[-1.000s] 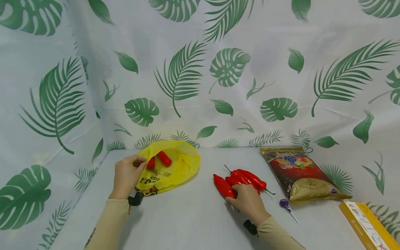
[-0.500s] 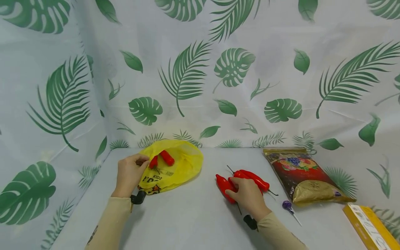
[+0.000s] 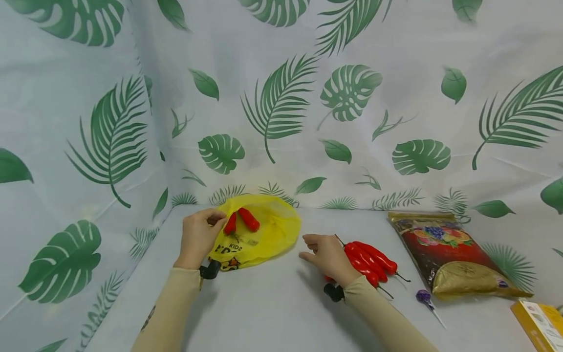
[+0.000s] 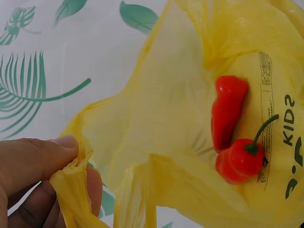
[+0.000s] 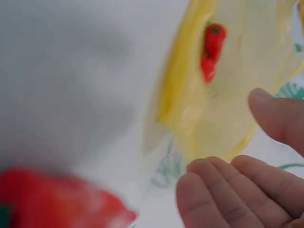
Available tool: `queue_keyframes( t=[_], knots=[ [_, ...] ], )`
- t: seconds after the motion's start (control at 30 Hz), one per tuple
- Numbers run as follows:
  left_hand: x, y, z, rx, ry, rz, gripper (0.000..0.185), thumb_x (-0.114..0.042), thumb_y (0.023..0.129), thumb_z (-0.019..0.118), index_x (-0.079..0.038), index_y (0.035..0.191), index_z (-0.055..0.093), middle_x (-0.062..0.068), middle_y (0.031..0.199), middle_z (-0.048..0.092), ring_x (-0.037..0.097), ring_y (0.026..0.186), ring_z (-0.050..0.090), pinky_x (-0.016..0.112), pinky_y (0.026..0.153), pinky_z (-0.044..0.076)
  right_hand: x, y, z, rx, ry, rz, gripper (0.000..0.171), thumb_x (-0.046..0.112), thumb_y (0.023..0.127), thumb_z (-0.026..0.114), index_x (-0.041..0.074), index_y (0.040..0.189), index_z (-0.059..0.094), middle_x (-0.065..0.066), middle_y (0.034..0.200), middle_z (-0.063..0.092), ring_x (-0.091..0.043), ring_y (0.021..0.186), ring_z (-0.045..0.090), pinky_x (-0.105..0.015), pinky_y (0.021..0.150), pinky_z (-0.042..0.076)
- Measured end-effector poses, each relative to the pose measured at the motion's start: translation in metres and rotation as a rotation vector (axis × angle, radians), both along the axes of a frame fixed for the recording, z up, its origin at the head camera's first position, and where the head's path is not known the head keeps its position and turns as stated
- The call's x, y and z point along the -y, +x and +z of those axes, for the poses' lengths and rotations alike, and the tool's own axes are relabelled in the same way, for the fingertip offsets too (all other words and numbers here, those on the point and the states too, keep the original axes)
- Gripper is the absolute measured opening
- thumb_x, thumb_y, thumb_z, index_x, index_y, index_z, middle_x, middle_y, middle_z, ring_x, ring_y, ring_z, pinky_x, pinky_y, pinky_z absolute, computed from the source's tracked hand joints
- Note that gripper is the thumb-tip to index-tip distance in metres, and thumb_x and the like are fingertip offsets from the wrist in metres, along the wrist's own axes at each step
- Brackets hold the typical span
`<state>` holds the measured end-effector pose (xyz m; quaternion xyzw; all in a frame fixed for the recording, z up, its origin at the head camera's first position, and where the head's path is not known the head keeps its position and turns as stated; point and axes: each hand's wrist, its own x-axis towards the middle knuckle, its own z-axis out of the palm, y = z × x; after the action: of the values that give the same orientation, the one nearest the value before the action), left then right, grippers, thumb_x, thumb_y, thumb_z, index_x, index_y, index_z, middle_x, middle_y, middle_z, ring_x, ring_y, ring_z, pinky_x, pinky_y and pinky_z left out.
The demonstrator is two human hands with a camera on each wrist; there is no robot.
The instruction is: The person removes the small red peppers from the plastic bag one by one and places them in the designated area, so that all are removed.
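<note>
Slippage at the left hand, which pinches the thin rim of the yellow bag holding two red peppers, could close its mouth, while the right hand, empty with relaxed fingers, might nudge the loose peppers beside it.

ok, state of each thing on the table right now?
yellow bag: lying open, two red peppers inside
left hand: pinching the bag's rim
right hand: open, holding nothing
loose red peppers: on the table beside the right hand
snack pouch: lying flat
lollipop: on the table, wrapped
</note>
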<state>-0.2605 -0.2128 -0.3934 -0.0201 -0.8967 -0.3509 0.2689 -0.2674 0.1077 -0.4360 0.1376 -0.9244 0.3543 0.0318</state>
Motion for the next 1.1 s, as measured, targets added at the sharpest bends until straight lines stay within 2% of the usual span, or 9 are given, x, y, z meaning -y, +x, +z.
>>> queue_keyframes(
  t=[0.23,0.37,0.53,0.67,0.87,0.97,1.1],
  knots=[
    [0.001,0.000,-0.001,-0.008,0.013,-0.028,0.011,-0.012,0.091,0.081,-0.006,0.100,0.081,0.011,0.093,0.080,0.023,0.082,0.074,0.041,0.073,0.064,0.019,0.007,0.014,0.032,-0.042,0.062,0.048,0.019,0.087,0.085,0.004,0.131,0.071,-0.012,0.127,0.076,-0.028,0.109,0.076,-0.042,0.093,0.063],
    [0.003,-0.001,0.000,-0.015,0.012,-0.029,0.011,-0.013,0.091,0.081,-0.006,0.100,0.081,0.011,0.092,0.080,0.023,0.081,0.074,0.040,0.073,0.064,0.032,0.001,0.020,0.009,-0.078,0.082,0.047,0.018,0.088,0.084,0.004,0.131,0.071,-0.013,0.127,0.075,-0.029,0.109,0.076,-0.042,0.093,0.063],
    [0.001,-0.002,0.000,-0.026,0.015,-0.038,0.010,-0.012,0.090,0.081,-0.007,0.099,0.081,0.010,0.090,0.080,0.022,0.080,0.074,0.039,0.071,0.064,0.054,-0.022,0.015,0.047,-0.127,0.093,0.049,0.019,0.089,0.083,0.003,0.134,0.069,-0.015,0.131,0.073,-0.031,0.114,0.074,-0.042,0.096,0.062],
    [-0.001,-0.004,-0.002,-0.035,0.018,-0.045,0.009,-0.012,0.090,0.082,-0.007,0.098,0.081,0.009,0.089,0.080,0.021,0.079,0.074,0.038,0.070,0.064,0.079,-0.046,0.003,0.089,-0.152,0.108,0.052,0.018,0.091,0.082,0.000,0.137,0.066,-0.018,0.135,0.070,-0.034,0.119,0.072,-0.044,0.100,0.060],
    [0.000,-0.005,-0.008,-0.007,0.026,-0.024,0.008,-0.013,0.091,0.081,-0.010,0.097,0.082,0.006,0.089,0.080,0.019,0.080,0.073,0.036,0.071,0.064,0.123,-0.083,-0.023,0.068,-0.086,0.130,0.057,0.016,0.089,0.083,-0.006,0.137,0.063,-0.023,0.136,0.068,-0.037,0.119,0.070,-0.046,0.100,0.060],
    [0.001,-0.006,-0.012,0.008,0.028,-0.024,0.008,-0.014,0.091,0.081,-0.010,0.098,0.082,0.005,0.090,0.080,0.018,0.081,0.074,0.035,0.072,0.064,0.140,-0.095,-0.030,0.064,-0.044,0.097,0.062,0.014,0.087,0.085,-0.007,0.139,0.061,-0.023,0.138,0.067,-0.037,0.122,0.068,-0.047,0.102,0.059],
    [0.005,-0.008,-0.012,-0.003,0.026,-0.016,0.008,-0.014,0.092,0.080,-0.010,0.098,0.082,0.005,0.090,0.080,0.018,0.080,0.074,0.035,0.071,0.064,0.154,-0.107,-0.032,0.091,-0.024,0.039,0.067,0.015,0.086,0.086,-0.006,0.143,0.057,-0.023,0.143,0.063,-0.038,0.131,0.062,-0.048,0.109,0.054]
  ],
)
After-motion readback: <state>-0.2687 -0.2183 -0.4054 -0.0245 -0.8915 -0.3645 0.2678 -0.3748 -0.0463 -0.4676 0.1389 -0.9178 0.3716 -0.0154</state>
